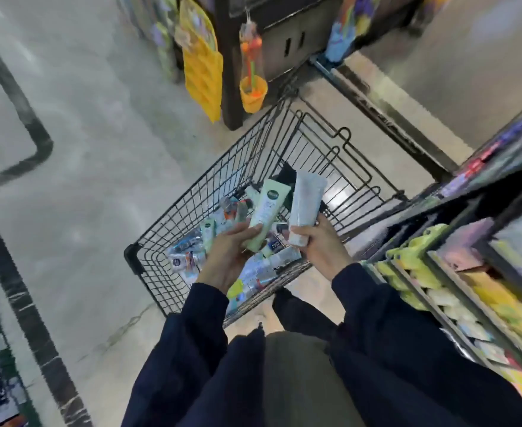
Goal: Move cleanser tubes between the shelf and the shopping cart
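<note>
Left hand (227, 251) gripping green tube (269, 211), right hand (318, 241) gripping white tube (306, 204), both pointing up-away over cart (167, 211)

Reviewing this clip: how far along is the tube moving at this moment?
Done: a pile of tubes already lies in the shopping cart. In hand: the left hand holds a pale green tube, the right hand a whitish tube, both above the cart. Left: setting these two down; one frame cannot show which way they are going. The shelf on the right holds blurred stock.
</note>
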The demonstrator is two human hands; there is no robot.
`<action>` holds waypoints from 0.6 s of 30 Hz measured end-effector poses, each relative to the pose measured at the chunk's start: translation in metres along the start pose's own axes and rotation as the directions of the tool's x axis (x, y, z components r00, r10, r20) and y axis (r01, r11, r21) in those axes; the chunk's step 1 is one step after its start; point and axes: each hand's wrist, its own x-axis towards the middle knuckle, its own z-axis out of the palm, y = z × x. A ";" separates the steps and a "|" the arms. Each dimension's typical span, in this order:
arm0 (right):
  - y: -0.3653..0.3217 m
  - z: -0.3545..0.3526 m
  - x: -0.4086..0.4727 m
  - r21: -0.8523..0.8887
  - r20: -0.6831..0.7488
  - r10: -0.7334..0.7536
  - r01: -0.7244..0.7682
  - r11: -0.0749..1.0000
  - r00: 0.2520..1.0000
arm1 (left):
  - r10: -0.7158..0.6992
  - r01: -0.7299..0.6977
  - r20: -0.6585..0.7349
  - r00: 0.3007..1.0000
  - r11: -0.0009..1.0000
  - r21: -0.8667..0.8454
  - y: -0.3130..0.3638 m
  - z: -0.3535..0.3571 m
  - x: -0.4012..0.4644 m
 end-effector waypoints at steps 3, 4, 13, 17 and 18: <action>0.001 -0.018 -0.032 0.031 -0.081 -0.086 0.089 0.996 0.993 | -0.006 -0.011 0.103 0.995 0.987 0.159 -0.004 0.023 -0.014; 0.001 -0.026 -0.042 0.047 -0.098 -0.114 0.119 0.992 0.989 | 0.005 -0.032 0.130 0.991 0.977 0.209 -0.007 0.031 -0.018; -0.013 -0.101 -0.142 0.317 -0.220 -0.290 0.350 0.882 0.931 | -0.124 -0.082 0.385 0.915 0.876 0.475 -0.058 0.122 -0.052; -0.008 -0.143 -0.191 0.306 -0.331 -0.362 0.462 0.833 0.872 | -0.227 -0.098 0.472 0.852 0.816 0.570 -0.091 0.165 -0.071; -0.004 -0.157 -0.206 0.291 -0.359 -0.371 0.481 0.827 0.856 | -0.251 -0.116 0.489 0.835 0.789 0.603 -0.103 0.177 -0.076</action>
